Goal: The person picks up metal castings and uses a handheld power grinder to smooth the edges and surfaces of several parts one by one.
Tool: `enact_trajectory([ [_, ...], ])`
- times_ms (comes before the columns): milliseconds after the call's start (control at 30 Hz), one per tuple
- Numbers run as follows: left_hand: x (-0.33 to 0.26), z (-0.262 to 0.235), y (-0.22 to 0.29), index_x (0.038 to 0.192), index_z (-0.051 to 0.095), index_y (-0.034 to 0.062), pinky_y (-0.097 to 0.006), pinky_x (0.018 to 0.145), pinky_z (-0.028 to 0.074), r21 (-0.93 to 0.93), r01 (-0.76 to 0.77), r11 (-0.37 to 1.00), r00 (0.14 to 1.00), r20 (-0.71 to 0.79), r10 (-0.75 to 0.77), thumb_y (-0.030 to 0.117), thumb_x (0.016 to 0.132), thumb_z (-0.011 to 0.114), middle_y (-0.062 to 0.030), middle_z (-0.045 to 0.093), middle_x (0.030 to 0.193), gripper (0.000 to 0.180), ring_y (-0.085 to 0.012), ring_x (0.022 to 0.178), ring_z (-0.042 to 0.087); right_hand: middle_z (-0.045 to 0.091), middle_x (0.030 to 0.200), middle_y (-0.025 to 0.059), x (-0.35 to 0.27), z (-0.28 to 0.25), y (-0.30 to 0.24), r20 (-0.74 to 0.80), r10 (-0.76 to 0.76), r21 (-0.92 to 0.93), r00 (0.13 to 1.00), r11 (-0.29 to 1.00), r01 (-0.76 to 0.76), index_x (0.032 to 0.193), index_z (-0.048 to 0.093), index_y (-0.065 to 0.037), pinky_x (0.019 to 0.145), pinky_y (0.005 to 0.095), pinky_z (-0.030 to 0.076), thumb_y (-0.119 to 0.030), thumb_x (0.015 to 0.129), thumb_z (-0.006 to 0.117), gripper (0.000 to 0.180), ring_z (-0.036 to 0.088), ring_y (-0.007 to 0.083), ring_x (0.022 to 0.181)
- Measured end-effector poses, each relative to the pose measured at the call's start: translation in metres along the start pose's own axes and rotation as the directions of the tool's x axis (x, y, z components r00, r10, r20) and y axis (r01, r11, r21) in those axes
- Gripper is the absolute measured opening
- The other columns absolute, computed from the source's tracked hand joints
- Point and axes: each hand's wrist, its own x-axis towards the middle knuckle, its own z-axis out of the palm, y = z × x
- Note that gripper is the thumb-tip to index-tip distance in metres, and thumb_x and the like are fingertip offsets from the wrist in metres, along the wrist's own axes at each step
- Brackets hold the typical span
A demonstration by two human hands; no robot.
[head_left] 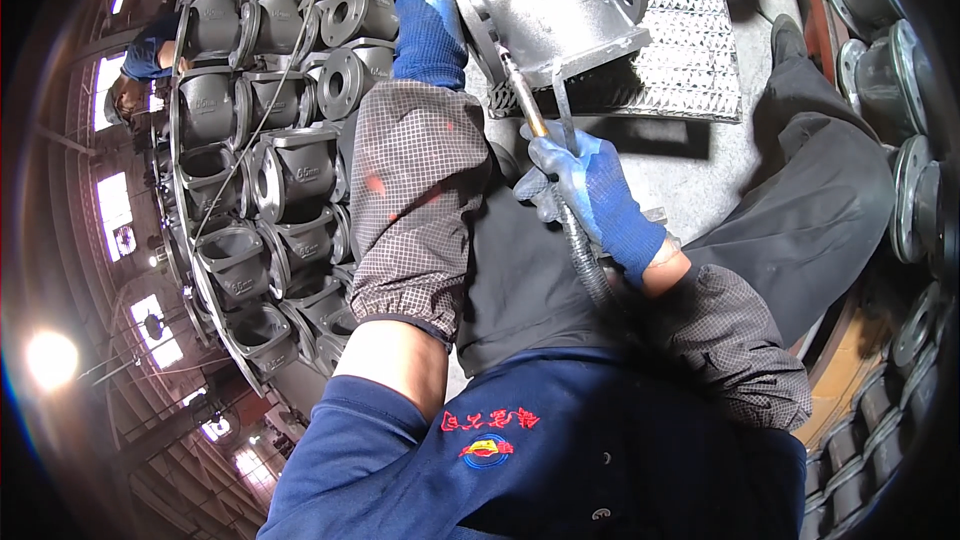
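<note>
Blow-off step, judged under way. Left hand (430, 15) grips the grey cast valve body (560, 10) on the mesh worktop (690, 50). Right hand (590, 190), fingers wrapped around a hose-fed air nozzle (525, 105), aims at the casting just above it. Next: reposition the tip.

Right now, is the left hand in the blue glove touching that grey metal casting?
Touching. The head view shows the left hand pressed against the side of the grey valve-body casting, with no gap between glove and metal, steadying it on the mesh grating.
</note>
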Motion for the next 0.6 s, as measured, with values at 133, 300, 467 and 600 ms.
enact_trajectory([
  [133, 0.024, -0.015, -0.012, 0.134, 0.027, 0.0020, -0.057, 0.071, 0.051, -0.130, 0.065, 0.989, 0.997, 0.046, -0.060, 0.049, 0.083, 0.055, -0.0201, 0.050, 0.107, 0.074, -0.0395, 0.091, 0.059, 0.064, 0.075, 0.0103, 0.007, -0.009, 0.001, 0.019, -0.052, -0.170, 0.998, 0.984, 0.055, 0.108, 0.055, 0.002, 0.037, 0.0247, 0.041, -0.016, 0.092, 0.053, 0.025, 0.053, 0.0121, 0.043],
  [300, 0.049, -0.031, -0.027, 0.135, 0.027, 0.0049, -0.057, 0.072, 0.051, -0.118, 0.001, 0.993, 0.997, 0.073, 0.008, 0.050, 0.083, 0.055, -0.0196, 0.049, 0.109, 0.074, -0.0396, 0.092, 0.059, 0.061, 0.066, 0.0081, 0.009, -0.002, 0.005, 0.003, -0.120, -0.217, 0.993, 0.969, 0.118, 0.106, 0.056, 0.002, 0.037, 0.0248, 0.039, -0.015, 0.092, 0.052, 0.023, 0.048, 0.0095, 0.040],
  [467, 0.063, -0.032, -0.042, 0.133, 0.030, 0.0039, -0.052, 0.067, 0.052, -0.151, -0.104, 0.983, 0.988, 0.102, 0.120, 0.049, 0.082, 0.057, -0.0158, 0.052, 0.104, 0.073, -0.0366, 0.086, 0.060, 0.058, 0.064, 0.0061, 0.013, -0.003, 0.002, -0.015, -0.066, -0.079, 0.998, 0.995, 0.065, 0.110, 0.054, 0.001, 0.037, 0.0245, 0.040, -0.015, 0.092, 0.052, 0.025, 0.047, 0.0089, 0.040],
  [600, 0.058, -0.044, -0.036, 0.131, 0.032, 0.0031, -0.045, 0.066, 0.054, -0.108, -0.090, 0.990, 0.982, 0.154, 0.106, 0.048, 0.082, 0.058, -0.0147, 0.053, 0.100, 0.072, -0.0319, 0.080, 0.061, 0.056, 0.063, 0.0052, 0.004, 0.010, 0.001, -0.008, -0.089, -0.067, 0.996, 0.994, 0.088, 0.114, 0.053, 0.000, 0.037, 0.0238, 0.039, -0.015, 0.092, 0.052, 0.027, 0.045, 0.0081, 0.041],
])
